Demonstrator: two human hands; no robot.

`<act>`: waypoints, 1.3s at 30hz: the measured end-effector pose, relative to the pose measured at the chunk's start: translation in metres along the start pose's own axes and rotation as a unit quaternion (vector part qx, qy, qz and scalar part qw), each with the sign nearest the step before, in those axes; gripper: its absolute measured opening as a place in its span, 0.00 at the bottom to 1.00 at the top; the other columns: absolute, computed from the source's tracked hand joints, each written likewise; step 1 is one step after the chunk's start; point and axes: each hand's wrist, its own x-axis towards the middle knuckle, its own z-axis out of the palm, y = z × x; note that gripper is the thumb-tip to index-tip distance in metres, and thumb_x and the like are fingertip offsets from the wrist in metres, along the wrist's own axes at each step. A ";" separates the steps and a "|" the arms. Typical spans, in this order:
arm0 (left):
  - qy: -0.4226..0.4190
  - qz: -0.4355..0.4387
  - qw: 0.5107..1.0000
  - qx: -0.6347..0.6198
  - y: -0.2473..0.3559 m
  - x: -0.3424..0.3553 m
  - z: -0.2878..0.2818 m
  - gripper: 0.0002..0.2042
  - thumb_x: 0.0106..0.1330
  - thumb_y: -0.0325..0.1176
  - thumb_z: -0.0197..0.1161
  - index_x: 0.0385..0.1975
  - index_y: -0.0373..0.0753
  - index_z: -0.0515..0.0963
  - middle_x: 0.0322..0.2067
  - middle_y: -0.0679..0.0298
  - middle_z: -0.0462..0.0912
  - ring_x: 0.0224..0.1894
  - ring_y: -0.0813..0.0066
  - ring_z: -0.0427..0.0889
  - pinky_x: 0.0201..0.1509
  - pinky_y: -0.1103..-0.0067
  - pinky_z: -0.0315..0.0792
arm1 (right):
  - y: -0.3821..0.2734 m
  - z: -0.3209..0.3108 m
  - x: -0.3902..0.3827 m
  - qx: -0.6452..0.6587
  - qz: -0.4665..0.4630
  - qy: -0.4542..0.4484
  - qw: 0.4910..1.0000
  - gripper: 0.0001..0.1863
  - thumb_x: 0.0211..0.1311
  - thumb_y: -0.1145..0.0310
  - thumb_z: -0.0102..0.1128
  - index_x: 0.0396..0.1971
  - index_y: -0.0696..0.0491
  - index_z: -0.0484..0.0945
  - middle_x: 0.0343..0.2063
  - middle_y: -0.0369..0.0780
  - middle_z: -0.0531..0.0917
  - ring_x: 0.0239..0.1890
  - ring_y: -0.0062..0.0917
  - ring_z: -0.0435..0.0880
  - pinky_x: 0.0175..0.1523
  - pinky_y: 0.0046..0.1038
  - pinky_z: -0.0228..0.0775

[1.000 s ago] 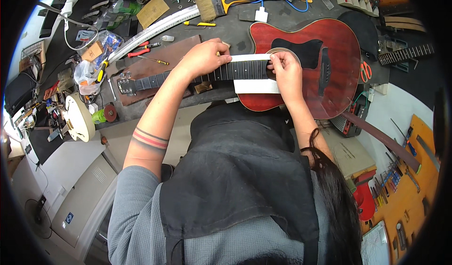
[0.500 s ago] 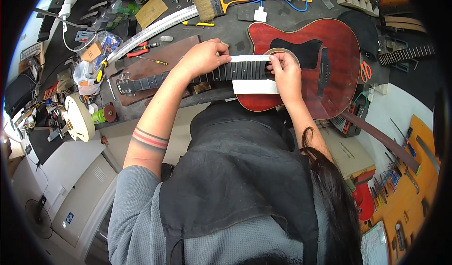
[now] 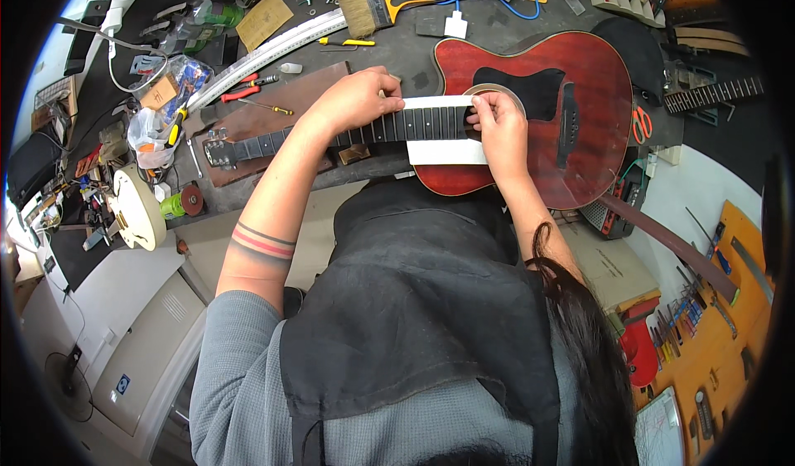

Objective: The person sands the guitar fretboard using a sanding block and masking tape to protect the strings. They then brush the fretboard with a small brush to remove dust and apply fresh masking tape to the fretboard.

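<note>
A red acoustic guitar (image 3: 598,77) without strings lies on the bench, its neck pointing left. Along the far edge of its dark fretboard (image 3: 431,125) runs a white strip (image 3: 436,102), which looks like tape or paper. My left hand (image 3: 354,101) pinches the strip's left end over the frets. At the other end, close to the sound hole, my right hand (image 3: 503,130) has thumb and fingers closed on it. A wider white strip (image 3: 447,152) lies over the guitar's top along the near side of the fretboard. The fingertips partly hide both strip ends.
Beyond the guitar lie a wide paintbrush (image 3: 364,12), a yellow cutter (image 3: 348,42) and a white ruler-like bar (image 3: 273,57). Red-handled pliers (image 3: 240,93) and a screwdriver (image 3: 272,107) rest near the neck. Orange scissors (image 3: 642,125) sit right of the body. A wooden block (image 3: 354,154) is beside the neck.
The whole view has shifted very slightly. Both hands keep their hold on the strip, with no other visible difference.
</note>
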 end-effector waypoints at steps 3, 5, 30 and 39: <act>-0.010 -0.007 1.000 -0.003 0.002 0.001 -0.002 0.13 0.77 0.44 0.72 0.45 0.40 0.90 0.53 0.56 0.87 0.56 0.52 0.89 0.63 0.61 0.80 | -0.003 0.001 -0.001 0.005 0.005 0.004 1.000 0.11 0.85 0.67 0.67 0.46 0.62 0.87 0.38 0.40 0.93 0.35 0.20 0.93 0.39 0.24 0.85; -0.023 -0.019 1.000 -0.007 0.004 0.003 -0.004 0.13 0.78 0.43 0.73 0.46 0.39 0.91 0.53 0.57 0.87 0.58 0.52 0.88 0.65 0.62 0.79 | -0.005 0.001 -0.002 0.018 0.025 0.005 1.000 0.12 0.85 0.66 0.68 0.46 0.61 0.87 0.37 0.40 0.93 0.33 0.19 0.92 0.37 0.24 0.84; -0.045 -0.029 0.999 -0.003 -0.004 0.005 -0.002 0.15 0.76 0.45 0.74 0.50 0.41 0.92 0.56 0.52 0.88 0.58 0.47 0.89 0.65 0.59 0.80 | -0.072 -0.009 0.010 -0.323 -0.222 -0.052 0.919 0.09 0.74 0.62 0.71 0.38 0.53 0.89 0.39 0.41 0.90 0.47 0.43 0.90 0.52 0.45 0.82; -0.029 -0.066 0.997 0.011 0.000 -0.001 -0.002 0.19 0.76 0.51 0.74 0.53 0.42 0.92 0.55 0.50 0.88 0.58 0.46 0.89 0.65 0.57 0.81 | -0.068 0.056 0.076 -0.387 -0.377 -0.334 0.772 0.06 0.71 0.64 0.75 0.40 0.49 0.92 0.44 0.39 0.93 0.64 0.35 0.87 0.93 0.57 0.42</act>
